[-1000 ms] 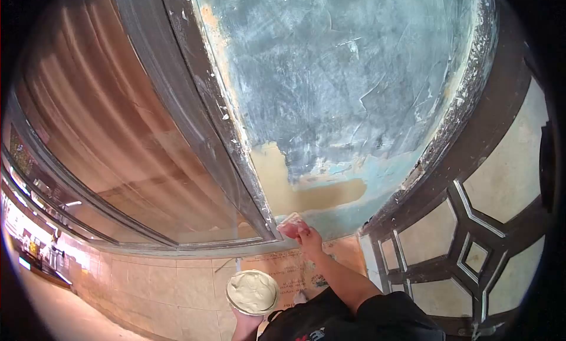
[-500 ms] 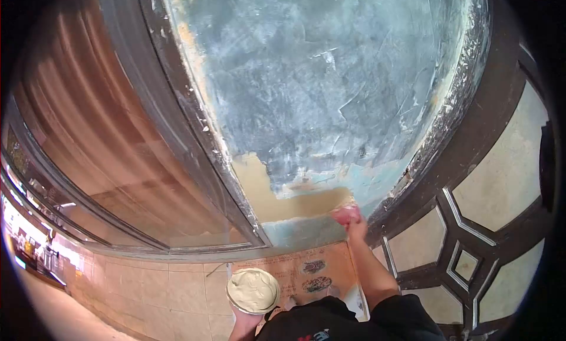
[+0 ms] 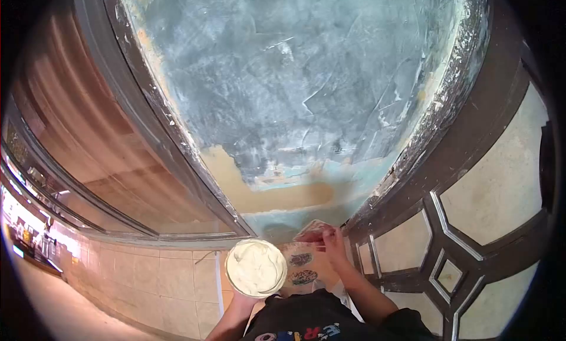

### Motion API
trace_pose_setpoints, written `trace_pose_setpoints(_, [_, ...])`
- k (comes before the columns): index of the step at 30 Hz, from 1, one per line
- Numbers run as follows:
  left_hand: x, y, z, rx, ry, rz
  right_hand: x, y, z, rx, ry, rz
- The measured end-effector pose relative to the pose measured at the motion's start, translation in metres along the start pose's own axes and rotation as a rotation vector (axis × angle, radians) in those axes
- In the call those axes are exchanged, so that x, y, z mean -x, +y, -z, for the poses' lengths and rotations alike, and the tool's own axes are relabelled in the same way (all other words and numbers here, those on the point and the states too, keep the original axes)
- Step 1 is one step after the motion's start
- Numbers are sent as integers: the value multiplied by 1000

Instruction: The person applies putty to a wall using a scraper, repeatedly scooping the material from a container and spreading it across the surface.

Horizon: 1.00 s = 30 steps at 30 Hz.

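My left hand (image 3: 242,301) supports a round bowl (image 3: 258,295) from below. Pale cream putty (image 3: 256,266) fills it, its surface swirled. Lower and to the right, my right hand (image 3: 333,244) grips a pinkish putty spreader (image 3: 313,228) with whitish residue along its edges. The spreader is held off the wall, right of the bowl. Ahead of me is a patchy blue-grey wall (image 3: 283,87). A smooth tan band of putty (image 3: 277,199) runs across its lower part and up the left side.
A dark-framed window (image 3: 147,146) with a brown curtain (image 3: 82,117) behind it flanks the wall on the left. To the right stands a dark panelled door (image 3: 466,146). Printed cardboard (image 3: 302,267) covers part of the tiled floor (image 3: 171,276) below.
My right hand has pulled the spreader off the wall and down toward the bowl. The left hand has raised the bowl slightly, and the view has shifted right.
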State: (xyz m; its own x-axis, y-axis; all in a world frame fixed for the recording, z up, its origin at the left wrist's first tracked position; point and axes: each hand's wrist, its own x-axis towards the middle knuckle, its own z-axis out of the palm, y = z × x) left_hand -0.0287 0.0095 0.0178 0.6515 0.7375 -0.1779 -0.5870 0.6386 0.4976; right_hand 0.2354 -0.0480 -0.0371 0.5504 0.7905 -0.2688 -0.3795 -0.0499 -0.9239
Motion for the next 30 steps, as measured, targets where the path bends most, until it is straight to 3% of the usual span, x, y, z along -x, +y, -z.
trace_pose_setpoints(2, [-6,-3,-27,-26,-32,-14,-5,-15,-2,90,-48,105])
trace_pose_setpoints(4, [-11,-5,-49,377,-131,101,-7,-31,1,176,-92,208])
trace_pose_setpoints(5, [-12,-9,-52,376,-129,101,-7,-39,3,256,-110,280])
trace_pose_setpoints(8, [-12,-20,-66,-316,-101,-107,1,-68,9,407,-145,353])
trace_pose_setpoints(9, [-13,-25,-66,-315,-91,-111,5,-78,10,478,-155,357])
trace_pose_setpoints(11, [-17,-35,-60,209,-12,86,10,-91,15,559,-183,338])
trace_pose_setpoints(13, [-14,-46,-60,35,43,41,12,-102,19,641,-211,321])
trace_pose_setpoints(15, [-14,-55,-65,119,65,-13,13,-110,24,738,-243,529])
trace_pose_setpoints(16, [-14,-63,-58,221,37,25,12,-114,27,741,-250,526])
trace_pose_setpoints(18, [-13,-75,-52,186,123,-35,10,-120,31,878,-300,761])
trace_pose_setpoints(21, [-16,-86,-50,182,163,-83,9,-135,31,854,-326,911])
trace_pose_setpoints(26, [-20,-93,-68,79,257,-111,14,-150,41,1019,-336,965])
trace_pose_setpoints(30, [-25,-93,-84,104,197,-177,13,-153,47,1084,-360,1071])
